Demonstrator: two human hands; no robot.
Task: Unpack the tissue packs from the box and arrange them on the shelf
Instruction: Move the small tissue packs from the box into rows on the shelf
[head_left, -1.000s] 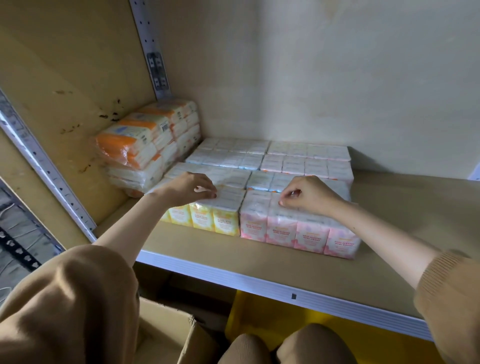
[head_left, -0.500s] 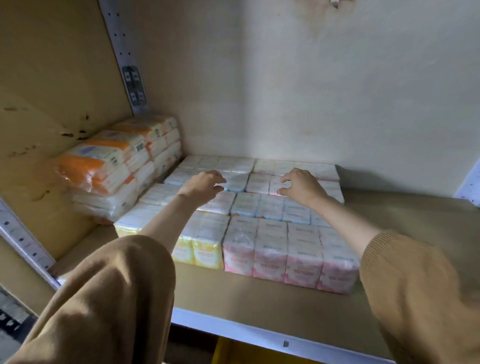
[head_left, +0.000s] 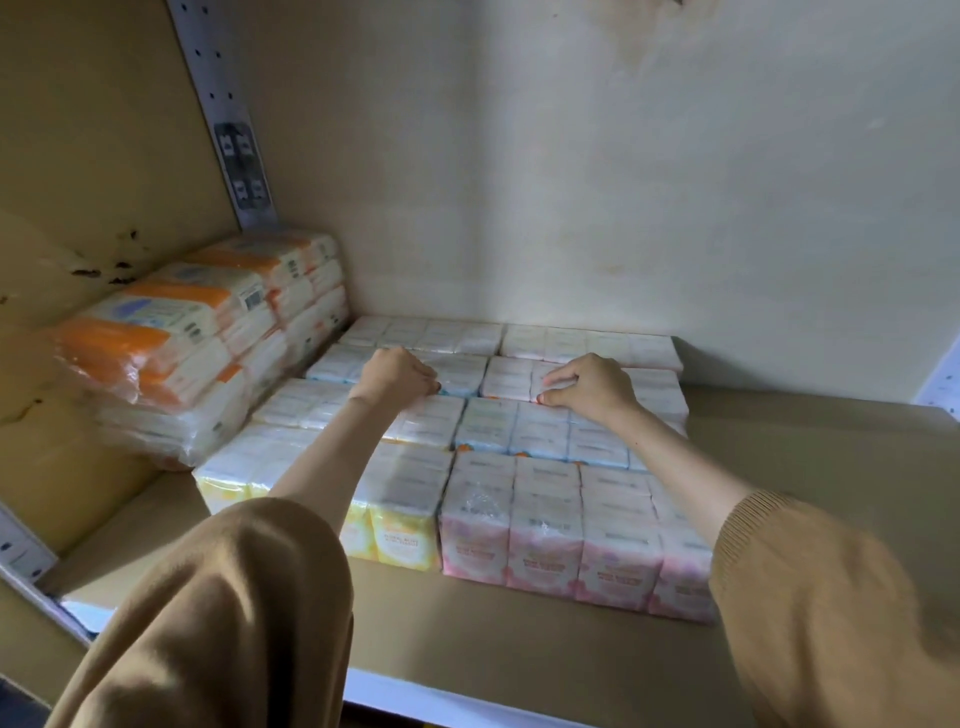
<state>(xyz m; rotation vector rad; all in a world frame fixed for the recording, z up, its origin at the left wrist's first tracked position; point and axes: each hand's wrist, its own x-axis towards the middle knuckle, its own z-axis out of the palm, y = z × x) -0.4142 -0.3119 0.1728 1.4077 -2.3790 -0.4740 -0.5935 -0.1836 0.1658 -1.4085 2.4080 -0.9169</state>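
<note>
Head view shows both hands reached deeper over the packs than a second ago — then they rested on the front rows, now they sit on the third row back. Left hand (head_left: 396, 371) is curled, fingertips pressing down on the top of a blue-edged pack (head_left: 452, 371) just ahead of it; nothing is lifted or enclosed, so it looks like a push or a nudge, not a carry. Right hand (head_left: 589, 384) is likewise curled with fingertips down on the pink-edged pack (head_left: 511, 376) to its left; whether it pinches the wrap or only presses I cannot tell. Between the two hands runs the seam where the two columns of packs meet.

Toward the person from the hands lie the nearer rows — a blue row (head_left: 540, 434), then the yellow packs (head_left: 400, 530) and the pink packs (head_left: 576, 545) at the front. Beyond the hands a last row (head_left: 545, 340) sits against the back wall. Left of the left hand stands a stack of orange-and-white packs (head_left: 197, 353). Right of the right hand the shelf (head_left: 810, 467) is bare board. The box is not in view.

My reading: the moving back row by row means squaring and tightening the block, with most of the laying-out done — room remains on the right for more
</note>
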